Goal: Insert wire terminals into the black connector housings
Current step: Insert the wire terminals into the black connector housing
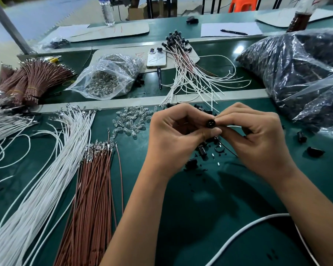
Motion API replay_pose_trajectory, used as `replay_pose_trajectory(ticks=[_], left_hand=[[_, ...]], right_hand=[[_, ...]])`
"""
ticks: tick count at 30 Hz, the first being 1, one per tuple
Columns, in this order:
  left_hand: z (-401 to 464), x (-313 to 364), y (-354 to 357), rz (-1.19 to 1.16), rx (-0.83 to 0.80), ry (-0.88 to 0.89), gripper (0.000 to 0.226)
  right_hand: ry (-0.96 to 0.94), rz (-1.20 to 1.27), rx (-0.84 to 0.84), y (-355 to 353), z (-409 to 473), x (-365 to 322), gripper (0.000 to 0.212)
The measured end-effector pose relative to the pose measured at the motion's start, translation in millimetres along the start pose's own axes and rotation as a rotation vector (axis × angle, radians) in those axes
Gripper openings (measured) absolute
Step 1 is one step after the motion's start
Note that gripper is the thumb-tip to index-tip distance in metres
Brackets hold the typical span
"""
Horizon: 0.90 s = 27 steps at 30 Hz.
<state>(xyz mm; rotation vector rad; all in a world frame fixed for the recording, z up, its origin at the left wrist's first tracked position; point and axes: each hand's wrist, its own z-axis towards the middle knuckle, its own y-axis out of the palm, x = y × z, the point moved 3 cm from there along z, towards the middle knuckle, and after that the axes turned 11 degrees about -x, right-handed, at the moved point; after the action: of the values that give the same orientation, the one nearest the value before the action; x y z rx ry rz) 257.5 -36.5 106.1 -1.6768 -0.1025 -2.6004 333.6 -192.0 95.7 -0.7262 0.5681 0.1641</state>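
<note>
Head view: I am working at a green bench (181,198), a white cable (244,230) curving past my right forearm nearest the lens. Loose brown wires (92,189) and white wires (46,169) are fanning out to my left, terminals pointing away from me. Above the bench, my left hand (173,139) is pinching a black housing (210,123) between thumb and forefinger, its round face turned toward me. My right hand (258,137) is curling its fingers in against that housing, apparently feeding a wire into it; the terminal itself is hidden behind my fingertips, so I cannot tell how far it is seated. Under my hands, spare housings (201,150) and small black scraps are lying scattered. Just beyond, clear bulbs (131,121) are spreading in a loose pile. Farther off, finished assemblies (188,73) are trailing white leads, beside a phone (156,58), a bag of clear parts (106,77) and bundled brown wires (38,79). Large bags of black parts (296,70) are filling the right side.

My judgement of the risk: a terminal going in tilted could bend or stop short of locking, since my fingertips are covering the entry. The small housing could also slip from my pinch and get lost among the loose ones below.
</note>
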Motion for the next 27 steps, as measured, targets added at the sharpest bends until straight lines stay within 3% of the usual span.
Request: replay_pose_trajectory(ticks=[10,18,27], left_hand=[[-1.0,3.3,0.6,0.001,-0.005,0.020,0.024],[-1.1,2.3,4.5,-0.050,-0.014,0.051,0.026],[0.1,-0.4,6.6,-0.122,-0.024,0.017,0.029]], right_hand=[[-0.025,-0.002,-0.002,1.2,-0.4,-1.8,0.023],[0.044,0.005,-0.014,3.1,-3.1,2.5,0.003],[0.035,-0.005,-0.028,0.8,-1.7,0.3,0.008]])
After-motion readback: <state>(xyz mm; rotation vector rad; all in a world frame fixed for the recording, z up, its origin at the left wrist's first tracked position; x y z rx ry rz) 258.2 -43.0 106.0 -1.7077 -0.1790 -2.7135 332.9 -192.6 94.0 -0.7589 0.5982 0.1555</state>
